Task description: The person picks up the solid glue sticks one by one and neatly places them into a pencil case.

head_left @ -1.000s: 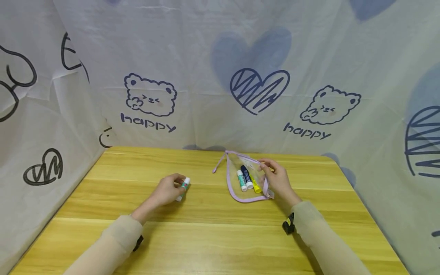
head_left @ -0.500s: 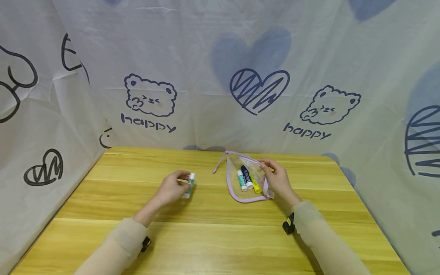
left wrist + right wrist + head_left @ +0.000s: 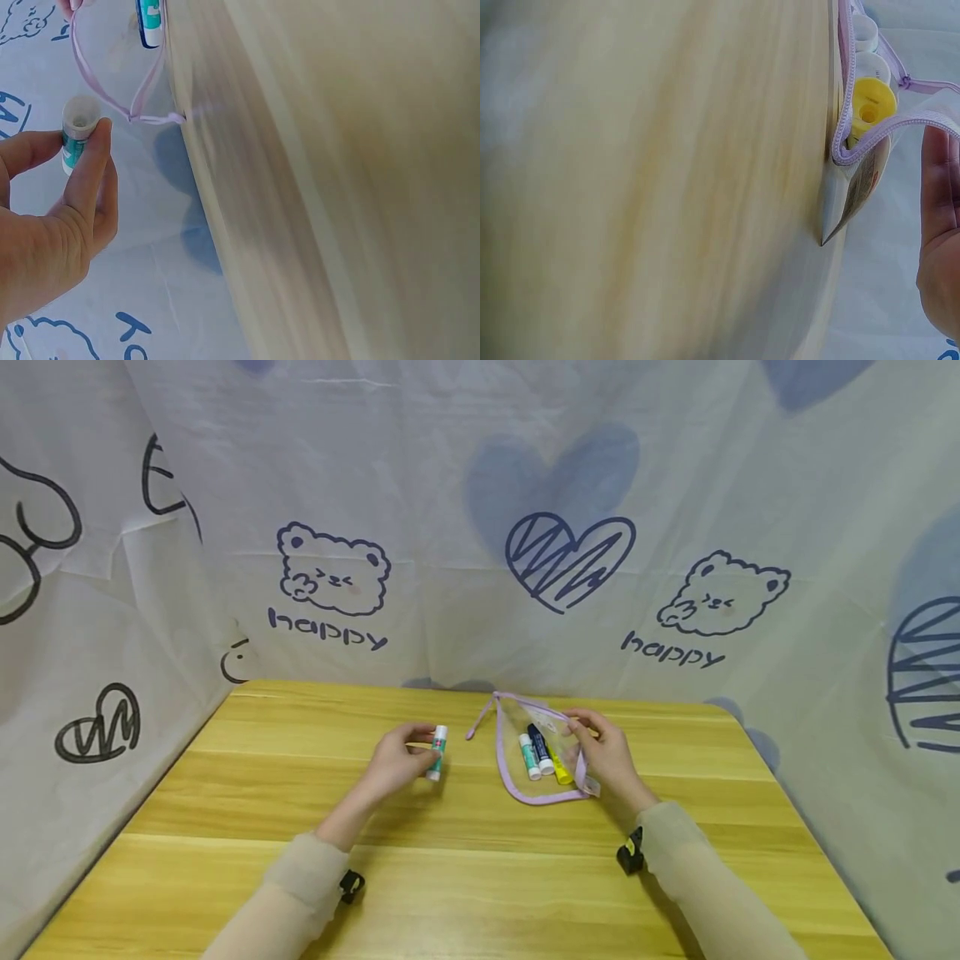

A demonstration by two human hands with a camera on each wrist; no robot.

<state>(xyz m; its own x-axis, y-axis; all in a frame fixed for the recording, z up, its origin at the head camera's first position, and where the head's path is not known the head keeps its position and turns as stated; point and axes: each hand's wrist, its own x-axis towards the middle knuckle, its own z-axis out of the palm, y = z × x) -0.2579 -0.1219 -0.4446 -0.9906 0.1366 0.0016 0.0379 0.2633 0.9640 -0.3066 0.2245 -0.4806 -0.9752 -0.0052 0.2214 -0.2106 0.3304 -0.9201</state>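
Observation:
My left hand (image 3: 396, 760) pinches a glue stick (image 3: 437, 753) with a green label and white ends, upright above the table, left of the pouch. In the left wrist view, thumb and fingers grip the glue stick (image 3: 73, 150) by its sides. A see-through zip pouch (image 3: 500, 762) with lilac edging lies unzipped. My right hand (image 3: 606, 750) holds up its top flap by the edge. Inside are another green-labelled glue stick (image 3: 529, 757), a navy tube with a white end (image 3: 538, 747) and a yellow stick (image 3: 562, 770). The right wrist view shows the yellow stick's hollow end (image 3: 873, 101).
The wooden table (image 3: 480, 860) reaches a patterned cloth (image 3: 442, 568) hung behind it and at the sides. A lilac pull strap (image 3: 480, 718) sticks out from the pouch's far left corner. Black straps with small devices (image 3: 630, 850) sit at both wrists.
My left hand has carried its glue stick to the right and slightly away from me, nearer the pouch, turning it more upright. My right hand stays on the flap.

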